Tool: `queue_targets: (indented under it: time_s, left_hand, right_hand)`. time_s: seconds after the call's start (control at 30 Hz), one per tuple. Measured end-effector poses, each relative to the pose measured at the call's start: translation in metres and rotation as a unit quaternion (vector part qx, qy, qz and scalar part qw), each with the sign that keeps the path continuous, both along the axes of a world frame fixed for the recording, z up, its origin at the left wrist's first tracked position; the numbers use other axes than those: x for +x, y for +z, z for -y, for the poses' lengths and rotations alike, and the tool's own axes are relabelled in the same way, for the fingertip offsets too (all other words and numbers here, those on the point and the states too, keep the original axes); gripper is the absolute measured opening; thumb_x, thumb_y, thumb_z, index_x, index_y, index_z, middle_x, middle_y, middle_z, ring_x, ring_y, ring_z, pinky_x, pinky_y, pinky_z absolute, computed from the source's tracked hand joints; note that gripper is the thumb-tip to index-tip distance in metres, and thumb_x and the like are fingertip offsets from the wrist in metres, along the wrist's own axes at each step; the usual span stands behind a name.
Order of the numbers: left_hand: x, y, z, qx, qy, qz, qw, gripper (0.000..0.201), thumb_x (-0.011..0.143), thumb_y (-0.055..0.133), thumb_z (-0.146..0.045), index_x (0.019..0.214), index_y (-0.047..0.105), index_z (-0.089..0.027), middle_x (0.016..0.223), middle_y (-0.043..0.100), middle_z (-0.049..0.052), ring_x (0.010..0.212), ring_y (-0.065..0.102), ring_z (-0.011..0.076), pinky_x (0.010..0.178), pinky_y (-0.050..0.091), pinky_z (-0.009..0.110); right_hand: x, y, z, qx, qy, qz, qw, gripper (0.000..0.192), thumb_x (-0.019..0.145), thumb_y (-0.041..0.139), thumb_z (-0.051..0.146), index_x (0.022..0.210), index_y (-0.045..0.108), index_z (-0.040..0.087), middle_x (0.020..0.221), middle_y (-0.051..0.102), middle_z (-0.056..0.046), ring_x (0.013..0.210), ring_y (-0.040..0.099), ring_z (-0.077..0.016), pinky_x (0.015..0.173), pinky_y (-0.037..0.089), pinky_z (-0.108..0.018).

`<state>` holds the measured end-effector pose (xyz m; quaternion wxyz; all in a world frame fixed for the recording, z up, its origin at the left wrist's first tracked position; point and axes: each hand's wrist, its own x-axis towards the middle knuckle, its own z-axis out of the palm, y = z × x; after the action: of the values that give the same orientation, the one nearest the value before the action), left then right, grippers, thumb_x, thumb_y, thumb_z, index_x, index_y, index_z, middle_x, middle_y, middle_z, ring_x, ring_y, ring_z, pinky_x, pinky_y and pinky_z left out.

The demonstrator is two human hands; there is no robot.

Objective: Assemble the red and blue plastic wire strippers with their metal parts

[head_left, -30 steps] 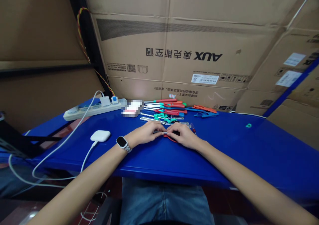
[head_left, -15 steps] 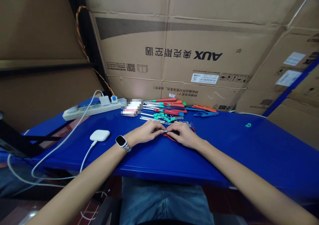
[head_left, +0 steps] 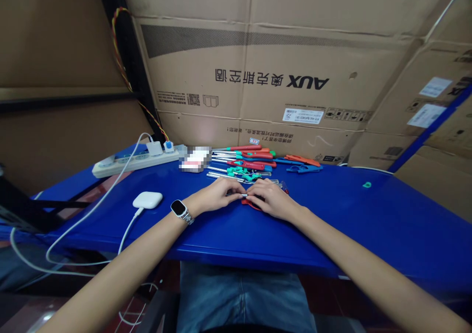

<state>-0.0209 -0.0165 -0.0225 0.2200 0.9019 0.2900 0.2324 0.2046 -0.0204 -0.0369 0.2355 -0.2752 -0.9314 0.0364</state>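
Little is changing since the earlier frames: both hands are staying together at the middle of the blue table (head_left: pixel 368 225), the fingertips shifting only slightly. The left hand (head_left: pixel 214 196) and the right hand (head_left: pixel 269 199) are meeting fingertip to fingertip over a small silver metal piece (head_left: pixel 244 195), the fingers of both hands pinched together on it; a red part (head_left: pixel 250 204) is lying on the table just beneath the right hand, touching it. A watch (head_left: pixel 180 209) is sitting on the left wrist. Behind the hands, near the table's far edge, a pile of red and teal handled tools (head_left: pixel 247 162) is lying close to the cardboard boxes (head_left: pixel 273 82) that are walling off the back. To the right of the pile, red and blue clips (head_left: pixel 304 165) are resting, and a small teal piece (head_left: pixel 367 185) is lying alone further right. On the left, a white power strip (head_left: pixel 136 162) is running along the far edge, and a white charging case (head_left: pixel 147 199) with its cable (head_left: pixel 84 220) is resting near the left edge, the cable hanging over the side. The near edge of the table is running under both forearms, and open blue surface is stretching to the right of the right forearm
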Motion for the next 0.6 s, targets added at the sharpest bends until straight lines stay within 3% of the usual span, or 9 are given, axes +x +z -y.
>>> queue_targets:
  time_s: [0.6]
  left_hand:
    - [-0.0002, -0.0027, -0.002, -0.01, -0.007, 0.022, 1.0, 0.021, 0.095, 0.053, -0.027, 0.099, 0.07, -0.016, 0.095, 0.073, 0.006, 0.084, 0.064, 0.0165, 0.081, 0.047, 0.027]
  right_hand:
    - [-0.0009, 0.0023, 0.0017, -0.024, 0.003, -0.019, 1.0, 0.02, 0.097, 0.052, 0.027, 0.097, 0.071, 0.02, 0.097, 0.073, -0.008, 0.091, 0.062, -0.0202, 0.086, 0.046, -0.038]
